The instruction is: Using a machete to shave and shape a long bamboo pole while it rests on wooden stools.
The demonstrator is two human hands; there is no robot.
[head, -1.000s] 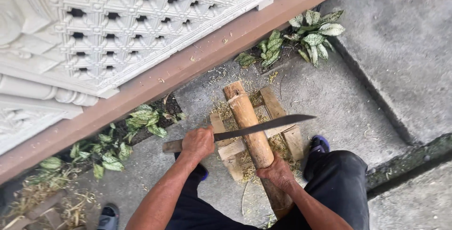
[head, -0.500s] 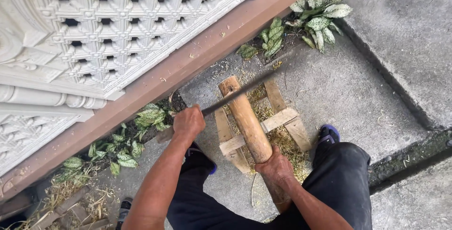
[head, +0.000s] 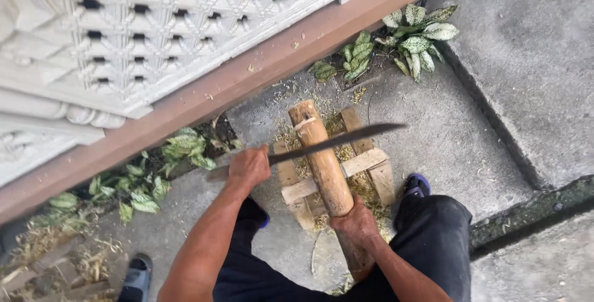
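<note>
From the head camera, looking straight down, the person works over a concrete floor [head: 470,135] beside a reddish-brown ledge [head: 247,79] that carries a white patterned screen [head: 154,23]. No container shows anywhere in this view; loose shavings and fibres simply lie scattered on the concrete around the work. Near the middle of the floor sits a small wooden frame [head: 365,161] of pale slats nailed crosswise, and across it rests a thick bamboo pole [head: 322,159], its cut end pointing toward the ledge and its near end running back between the person's knees. The right hand [head: 356,223] is clenched around the pole's near part, just past the frame's near edge, pressing it down. The left hand [head: 249,166] is closed tight on the handle of a long dark blade [head: 337,141], which lies nearly level across the pole's upper part, its tip reaching past the frame's far right corner; whether the edge touches the bamboo cannot be told. Dark trousers [head: 433,240] cover both legs, and a blue shoe [head: 416,184] stands on the concrete just beside the frame's right edge. Green speckled plants [head: 414,33] grow along the foot of the ledge, with more leaves [head: 179,147] at the left. At the bottom left edge a dark sandal [head: 136,277] rests near dry straw-coloured scraps [head: 55,258].
</note>
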